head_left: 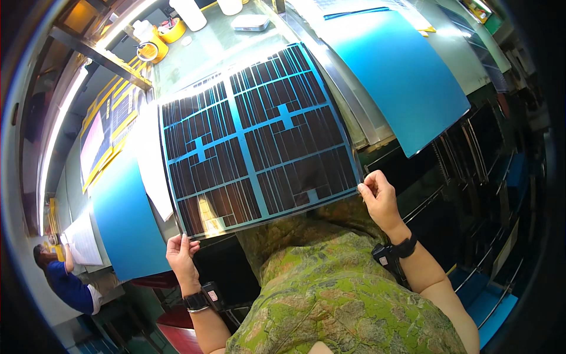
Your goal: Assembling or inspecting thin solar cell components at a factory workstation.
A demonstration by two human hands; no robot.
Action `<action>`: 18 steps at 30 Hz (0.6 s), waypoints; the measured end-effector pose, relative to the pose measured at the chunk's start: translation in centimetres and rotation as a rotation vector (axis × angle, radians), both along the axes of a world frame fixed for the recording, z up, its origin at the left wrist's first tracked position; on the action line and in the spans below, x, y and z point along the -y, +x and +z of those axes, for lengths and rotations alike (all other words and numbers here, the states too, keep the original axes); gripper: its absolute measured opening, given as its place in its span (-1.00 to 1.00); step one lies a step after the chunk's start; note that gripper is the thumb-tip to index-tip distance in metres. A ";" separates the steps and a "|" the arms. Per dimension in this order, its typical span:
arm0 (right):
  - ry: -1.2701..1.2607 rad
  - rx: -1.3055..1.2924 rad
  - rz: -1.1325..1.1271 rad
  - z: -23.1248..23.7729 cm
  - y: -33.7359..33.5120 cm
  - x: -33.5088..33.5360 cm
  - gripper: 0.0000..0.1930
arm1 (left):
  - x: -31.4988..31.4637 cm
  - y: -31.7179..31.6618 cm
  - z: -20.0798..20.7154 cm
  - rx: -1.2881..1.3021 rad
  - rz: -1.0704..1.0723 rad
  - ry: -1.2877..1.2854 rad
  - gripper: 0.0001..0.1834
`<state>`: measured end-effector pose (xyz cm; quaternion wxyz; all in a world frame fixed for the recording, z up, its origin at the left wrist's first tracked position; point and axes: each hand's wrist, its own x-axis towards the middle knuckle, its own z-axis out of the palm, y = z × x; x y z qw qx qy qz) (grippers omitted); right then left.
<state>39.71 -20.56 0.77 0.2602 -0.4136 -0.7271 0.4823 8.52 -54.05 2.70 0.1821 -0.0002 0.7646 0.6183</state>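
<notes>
A large thin metal plate [259, 135], blue with dark rectangular blocks in a grid, is held up over the workbench. My left hand [180, 255] pinches its near left corner. My right hand [379, 194] pinches its near right corner. Both wrists wear black bands. The plate tilts away from me and hides the bench beneath it.
A plain blue plate [401, 76] lies on the right, another blue plate [125, 218] on the left beside a white sheet [152, 165]. Yellow tape rolls [158, 40] and white containers [190, 13] stand at the far edge. A person in blue [66, 284] stands at lower left. Dark racks [471, 171] fill the right.
</notes>
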 end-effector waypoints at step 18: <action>-0.083 -0.073 0.033 -2.5 1.0 -3.0 -0.90 | -1.3 3.7 -3.2 -0.764 0.117 -0.376 -0.88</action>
